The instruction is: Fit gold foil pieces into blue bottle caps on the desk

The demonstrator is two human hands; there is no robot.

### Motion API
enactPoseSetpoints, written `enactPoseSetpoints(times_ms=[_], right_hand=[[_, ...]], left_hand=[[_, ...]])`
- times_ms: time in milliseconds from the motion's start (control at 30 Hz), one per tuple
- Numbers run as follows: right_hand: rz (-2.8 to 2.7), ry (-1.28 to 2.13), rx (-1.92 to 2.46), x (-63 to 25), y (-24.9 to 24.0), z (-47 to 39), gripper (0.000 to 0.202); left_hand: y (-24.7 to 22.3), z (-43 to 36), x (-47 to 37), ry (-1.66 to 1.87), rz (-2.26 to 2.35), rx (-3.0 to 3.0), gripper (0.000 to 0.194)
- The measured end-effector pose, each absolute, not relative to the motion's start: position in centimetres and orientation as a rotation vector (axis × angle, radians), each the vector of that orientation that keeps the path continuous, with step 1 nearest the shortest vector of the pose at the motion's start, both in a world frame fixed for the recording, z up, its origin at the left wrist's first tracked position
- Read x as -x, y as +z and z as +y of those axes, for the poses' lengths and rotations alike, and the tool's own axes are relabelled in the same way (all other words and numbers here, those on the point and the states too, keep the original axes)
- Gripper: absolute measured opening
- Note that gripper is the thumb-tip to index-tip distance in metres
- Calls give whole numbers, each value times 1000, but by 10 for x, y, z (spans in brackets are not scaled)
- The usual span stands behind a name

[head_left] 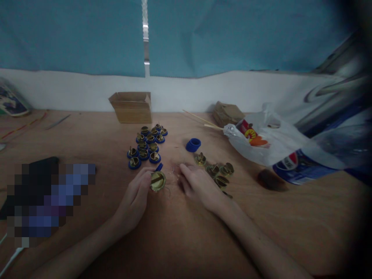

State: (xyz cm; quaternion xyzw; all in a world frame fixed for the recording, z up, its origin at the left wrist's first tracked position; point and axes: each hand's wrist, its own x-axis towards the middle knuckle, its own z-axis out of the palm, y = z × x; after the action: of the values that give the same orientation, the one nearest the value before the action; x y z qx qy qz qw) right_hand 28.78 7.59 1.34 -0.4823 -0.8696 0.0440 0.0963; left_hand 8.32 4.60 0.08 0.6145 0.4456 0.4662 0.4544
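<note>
Between its thumb and fingers, my left hand (pixel 136 192) grips a round brass-coloured piece (pixel 157 181) with a bar across its hollow side. A bit of blue ring (pixel 159 167) shows just above it, by my fingertips. My right hand (pixel 196 184) is closed in a pinch a short way to the right; a thin curved strand (pixel 172 169) shows near its fingertips, and I cannot make out what it holds. Beyond my left hand stand several brass pieces set in blue rings (pixel 143 154). Bare brass pieces (pixel 222 180) lie past my right hand, near a stack of blue rings (pixel 193 145).
An open cardboard box (pixel 132 108) stands at the back, with a brown packet (pixel 228 113) farther right. On the right are a plastic bag (pixel 250 149) with wrappers and sticks, and a Pepsi bottle (pixel 302 166) on its side. A blurred-out device (pixel 55 201) lies left.
</note>
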Motion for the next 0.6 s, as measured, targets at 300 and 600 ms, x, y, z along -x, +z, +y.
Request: enactPoseSetpoints(times_ms=[300,600], right_hand=[[-2636,148,1320,-289,13,77,12],[-2627,104,1385,-284,12,78,16]], left_hand=[[2,46,-83,1145,1080,-1527,35],[-3,45,-82,1119,1126,-1480,37]])
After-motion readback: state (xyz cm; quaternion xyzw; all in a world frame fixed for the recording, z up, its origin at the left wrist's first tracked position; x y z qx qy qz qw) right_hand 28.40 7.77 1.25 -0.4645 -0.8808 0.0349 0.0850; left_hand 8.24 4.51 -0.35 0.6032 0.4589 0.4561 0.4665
